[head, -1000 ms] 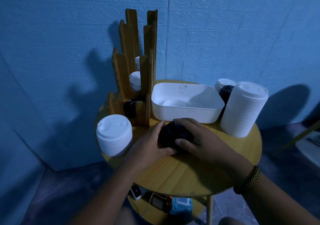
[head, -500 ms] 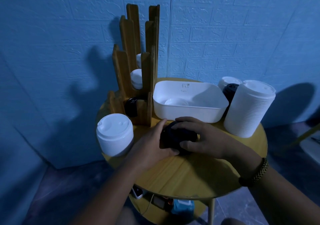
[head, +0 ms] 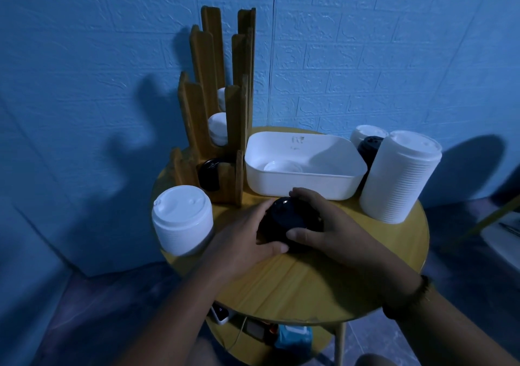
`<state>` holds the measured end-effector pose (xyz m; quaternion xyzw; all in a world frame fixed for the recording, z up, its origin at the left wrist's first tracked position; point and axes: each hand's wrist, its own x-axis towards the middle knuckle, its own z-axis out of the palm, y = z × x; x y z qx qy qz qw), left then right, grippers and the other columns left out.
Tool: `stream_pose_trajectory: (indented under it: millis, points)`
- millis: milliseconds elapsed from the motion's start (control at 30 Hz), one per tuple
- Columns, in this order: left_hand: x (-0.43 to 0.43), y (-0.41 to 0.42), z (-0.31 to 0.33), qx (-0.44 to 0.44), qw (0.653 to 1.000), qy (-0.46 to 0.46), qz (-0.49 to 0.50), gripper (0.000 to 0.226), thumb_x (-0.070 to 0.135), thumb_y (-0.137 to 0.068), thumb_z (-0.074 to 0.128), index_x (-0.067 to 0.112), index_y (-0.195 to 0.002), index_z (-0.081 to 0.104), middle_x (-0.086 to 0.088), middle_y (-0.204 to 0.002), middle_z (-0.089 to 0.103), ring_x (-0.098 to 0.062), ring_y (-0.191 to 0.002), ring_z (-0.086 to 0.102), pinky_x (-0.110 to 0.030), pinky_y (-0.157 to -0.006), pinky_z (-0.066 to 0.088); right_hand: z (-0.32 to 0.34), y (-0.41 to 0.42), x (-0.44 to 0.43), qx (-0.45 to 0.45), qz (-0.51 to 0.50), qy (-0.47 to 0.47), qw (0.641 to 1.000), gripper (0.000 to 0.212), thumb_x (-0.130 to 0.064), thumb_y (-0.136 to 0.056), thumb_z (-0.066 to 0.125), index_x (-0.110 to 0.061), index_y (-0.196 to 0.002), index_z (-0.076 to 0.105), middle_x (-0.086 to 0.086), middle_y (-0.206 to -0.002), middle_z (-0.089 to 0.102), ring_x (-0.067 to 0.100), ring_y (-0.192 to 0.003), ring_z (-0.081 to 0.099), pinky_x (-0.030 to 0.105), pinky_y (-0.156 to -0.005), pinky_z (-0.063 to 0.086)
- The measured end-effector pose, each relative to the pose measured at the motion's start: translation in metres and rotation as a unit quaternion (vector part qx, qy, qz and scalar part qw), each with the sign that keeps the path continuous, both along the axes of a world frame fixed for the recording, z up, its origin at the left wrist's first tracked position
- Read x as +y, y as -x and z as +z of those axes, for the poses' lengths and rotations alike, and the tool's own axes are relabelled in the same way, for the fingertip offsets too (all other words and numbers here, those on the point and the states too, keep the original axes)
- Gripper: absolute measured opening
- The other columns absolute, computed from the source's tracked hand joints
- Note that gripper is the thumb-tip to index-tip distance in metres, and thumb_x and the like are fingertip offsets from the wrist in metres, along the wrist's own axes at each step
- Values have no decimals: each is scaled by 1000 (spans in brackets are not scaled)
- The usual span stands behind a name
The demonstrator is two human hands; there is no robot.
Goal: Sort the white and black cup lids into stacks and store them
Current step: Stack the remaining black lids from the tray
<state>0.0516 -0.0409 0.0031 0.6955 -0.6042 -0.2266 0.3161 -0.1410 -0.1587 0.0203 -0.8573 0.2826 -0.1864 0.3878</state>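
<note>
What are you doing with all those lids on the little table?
A person is sorting cup lids. Both hands, the left hand and the right hand, are wrapped around a stack of black lids on the round wooden table. A short stack of white lids stands at the left and a tall one at the right. The white tub has one white lid left, and the wooden rack already holds some lids.

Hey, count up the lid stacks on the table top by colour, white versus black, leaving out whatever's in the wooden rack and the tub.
White stacks: 3, the short one at the left edge, the tall one on the right, and one behind it.
Black stacks: 2, one held between the left hand and right hand at, one behind the tall white stack.
Total: 5.
</note>
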Motion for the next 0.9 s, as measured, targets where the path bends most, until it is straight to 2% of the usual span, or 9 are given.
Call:
stream_pose_trajectory:
  millis: [67, 167, 267, 333, 400, 467, 600, 733, 900]
  points:
    - [0, 0, 0, 0, 1000, 5, -1, 86, 51, -89, 72, 52, -155, 17, 20, -157, 36, -6, -141, 38, -28, -102, 39, -1, 1, 2, -4, -4, -23, 1000, 82, -58, -77, 70, -40, -149, 34, -16, -138, 49, 2, -122, 51, 20, -96, 50]
    - [-1, 0, -1, -7, 1000, 1, 1, 86, 53, -88, 72, 50, -155, 18, 19, -157, 36, -6, -140, 38, -29, -103, 39, -1, 2, 1, 57, -12, 32, 998, 83, -66, -82, 58, -39, -153, 26, -15, -146, 44, 3, -126, 47, 17, -98, 43]
    - [-1, -1, 0, -15, 1000, -2, 3, 86, 52, -89, 71, 49, -156, 18, 18, -158, 36, -7, -141, 38, -29, -103, 39, -3, 2, 2, 102, 8, 123, 987, 81, -73, -89, 41, -36, -156, 16, -14, -159, 28, 6, -136, 38, 24, -107, 37]
    - [-1, 0, 0, -18, 1000, -1, 3, 85, 52, -89, 71, 47, -157, 19, 17, -158, 36, -7, -141, 37, -29, -103, 38, -5, 2, 1, 134, 21, 170, 976, 82, -79, -90, 28, -36, -158, 10, -15, -164, 15, 7, -146, 24, 33, -116, 30]
    - [-1, 0, 1, -23, 1000, 0, 5, 83, 51, -90, 71, 46, -156, 21, 17, -157, 38, -6, -140, 38, -27, -101, 37, -5, 2, -1, 162, 23, 187, 969, 86, -84, -87, 18, -38, -158, 7, -17, -165, 6, 6, -150, 10, 40, -121, 23]
    - [-2, 1, 1, -26, 1000, -1, 8, 81, 51, -90, 71, 45, -156, 24, 16, -156, 40, -6, -138, 39, -27, -100, 38, -5, 3, -2, 168, 24, 182, 969, 88, -86, -84, 15, -38, -158, 7, -19, -165, 3, 3, -151, 4, 43, -122, 21]
    - [-2, 3, 1, -47, 999, -4, 6, 86, 58, -87, 70, 46, -156, 20, 15, -157, 39, -8, -139, 41, -32, -104, 43, -7, 2, 1, 128, 12, 161, 979, 83, -79, -90, 26, -35, -158, 13, -15, -164, 16, 5, -147, 21, 43, -118, 29]
    - [-3, 3, 0, -61, 998, -4, 6, 92, 62, -85, 69, 47, -157, 13, 16, -158, 35, -9, -140, 39, -33, -103, 43, -11, 1, 4, 78, -5, 104, 992, 83, -72, -90, 43, -33, -158, 15, -11, -157, 33, 7, -137, 38, 36, -113, 36]
    - [-6, -1, -1, -54, 998, 11, 15, 85, 61, -82, 73, 48, -152, 27, 16, -150, 43, -5, -133, 43, -30, -99, 44, -9, 2, 3, 45, 1, 67, 997, 85, -77, -83, 50, -35, -153, 26, -14, -146, 45, 3, -126, 46, 30, -105, 44]
